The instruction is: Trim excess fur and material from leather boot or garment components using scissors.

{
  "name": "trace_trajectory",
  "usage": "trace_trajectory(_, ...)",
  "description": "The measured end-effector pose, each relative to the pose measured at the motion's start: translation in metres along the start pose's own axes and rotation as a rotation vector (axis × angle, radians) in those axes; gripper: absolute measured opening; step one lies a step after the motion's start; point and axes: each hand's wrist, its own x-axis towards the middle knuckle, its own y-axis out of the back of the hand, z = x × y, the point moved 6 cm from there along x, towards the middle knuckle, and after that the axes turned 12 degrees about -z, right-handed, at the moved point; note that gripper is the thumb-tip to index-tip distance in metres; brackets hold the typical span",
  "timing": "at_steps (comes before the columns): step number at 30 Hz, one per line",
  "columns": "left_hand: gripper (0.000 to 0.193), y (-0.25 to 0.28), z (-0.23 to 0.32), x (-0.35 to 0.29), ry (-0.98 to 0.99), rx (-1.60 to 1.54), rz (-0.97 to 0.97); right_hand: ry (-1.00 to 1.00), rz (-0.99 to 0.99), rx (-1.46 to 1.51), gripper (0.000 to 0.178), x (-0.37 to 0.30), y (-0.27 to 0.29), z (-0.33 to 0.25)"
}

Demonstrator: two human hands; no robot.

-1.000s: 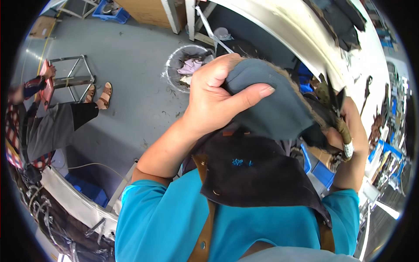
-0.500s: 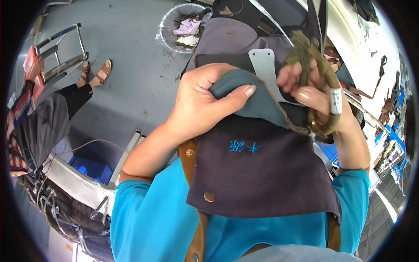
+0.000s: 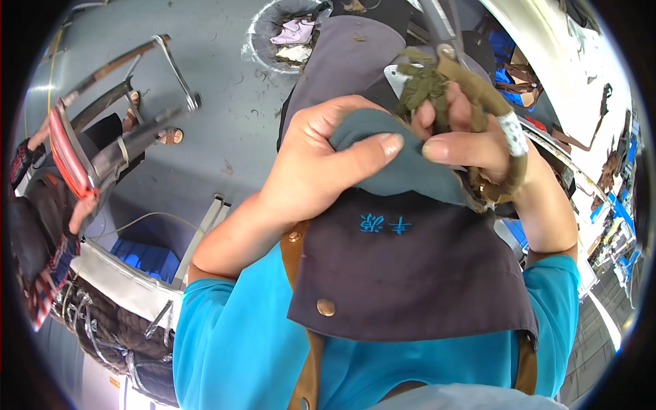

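My left hand [image 3: 307, 154] grips a grey-blue ribbed fabric piece [image 3: 403, 167], thumb on top and fingers behind. It lies over the dark apron [image 3: 410, 280] on my chest. My right hand [image 3: 478, 143] is closed round scissors [image 3: 488, 89] whose handles are wrapped in olive-brown cloth, with a white patch on one loop. Their blades point away from me. A ragged olive cloth strip [image 3: 427, 85] is bunched at my right fingers, and my right thumb meets the fabric's right edge. What lies under the right fingers is hidden.
A lined waste bin [image 3: 256, 34] with scraps stands ahead left. At far left a person's hands [image 3: 82, 212] hold a metal-framed chair with a red part [image 3: 75, 157]. A blue crate [image 3: 147, 260] sits left; a white surface [image 3: 567, 82] runs along the right.
My right hand has shifted left, its thumb now at the fabric edge, and the scissors have turned, showing their pivot. At left, the person and chair have come closer.
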Motion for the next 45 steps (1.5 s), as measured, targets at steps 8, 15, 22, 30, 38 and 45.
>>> trace_trajectory(8,0.01,0.0,0.01,-0.004,-0.162,0.172,0.065,0.246,0.143,-0.73,0.064,-0.049,0.024,-0.034)
trace_trajectory(15,0.017,-0.003,0.009,0.0,-0.209,0.279,0.067,0.236,0.169,-1.139,0.031,-0.06,0.01,-0.024)
trace_trajectory(22,0.013,-0.006,0.001,0.001,-0.292,0.214,0.096,0.099,0.082,-1.034,0.029,-0.06,0.006,-0.008)
trace_trajectory(30,0.014,0.003,0.017,0.009,-0.383,0.256,0.061,0.156,0.136,-1.153,0.033,-0.05,0.0,-0.028)
trace_trajectory(38,0.016,0.016,0.038,-0.004,-0.452,0.281,0.079,-0.117,0.085,-1.243,0.097,-0.034,-0.009,-0.034)
trace_trajectory(45,0.016,0.029,0.056,-0.011,-0.433,0.315,0.088,0.009,0.063,-1.158,0.091,-0.017,-0.017,-0.037)
